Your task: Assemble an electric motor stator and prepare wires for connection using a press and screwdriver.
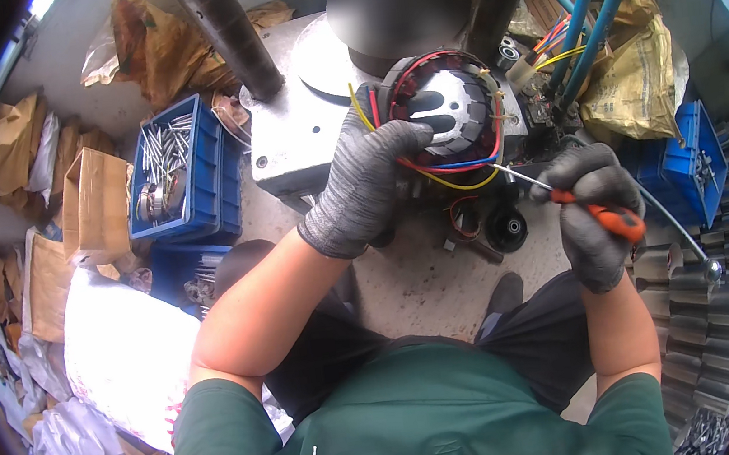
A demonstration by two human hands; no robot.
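A round motor stator, with a silver slotted centre and dark segments around its rim, is tilted up at the metal press table. Gloved in grey, my left hand grips its left side, fingers hooked over the rim. Red, blue and yellow wires run along the stator's lower edge. My right hand, also gloved, is closed around a screwdriver with an orange and black handle. The thin shaft points up-left, its tip at the wires on the lower right rim.
Metal posts rise from the press table. Blue bins with metal shafts stand left, beside cardboard boxes. Stacked metal cores line the right. A ball-ended lever sticks out near my right hand. Blue hoses hang at upper right.
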